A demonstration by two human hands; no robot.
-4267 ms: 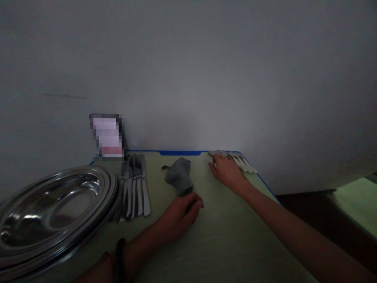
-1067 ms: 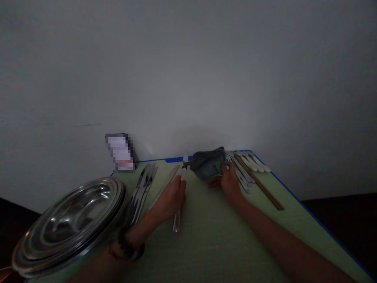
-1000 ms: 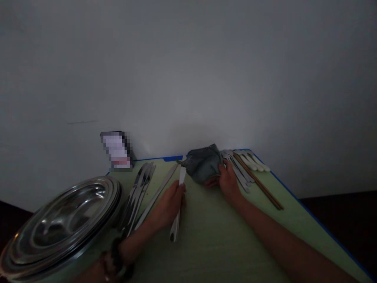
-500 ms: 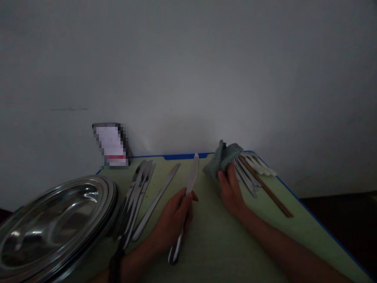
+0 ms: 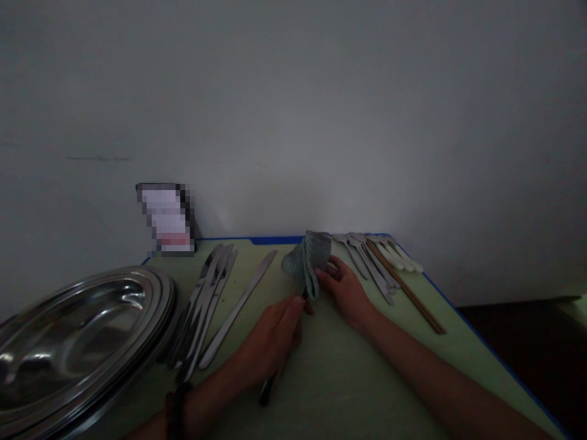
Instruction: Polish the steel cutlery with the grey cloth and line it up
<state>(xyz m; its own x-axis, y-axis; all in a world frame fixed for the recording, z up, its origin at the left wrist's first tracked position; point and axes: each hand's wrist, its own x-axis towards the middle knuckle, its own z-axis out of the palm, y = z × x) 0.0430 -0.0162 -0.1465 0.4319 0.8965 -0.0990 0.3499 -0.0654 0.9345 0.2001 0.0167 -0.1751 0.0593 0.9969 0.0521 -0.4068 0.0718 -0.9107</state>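
My left hand [image 5: 275, 333] is closed round the handle of a table knife [image 5: 268, 388], whose handle end sticks out below the fist. Over the knife's blade lies a folded grey-green cloth [image 5: 302, 263], which hides it. My right hand [image 5: 343, 290] pinches the cloth's right side between thumb and fingers. Left of my left hand, a single knife [image 5: 238, 308] lies flat on the table, beside a group of several knives [image 5: 213, 299].
A stack of oval metal trays [image 5: 151, 275] stands at the left. A phone [image 5: 167, 217] with a blurred screen leans on the wall behind. At the right lie metal spoons [image 5: 358, 253], wooden chopsticks [image 5: 408, 290] and white-handled spoons [image 5: 398, 256]. The green table [image 5: 367, 385] has a blue edge.
My right hand has brought the cloth leftwards from beside the spoons onto the knife blade. My left hand still grips the knife in about the same place.
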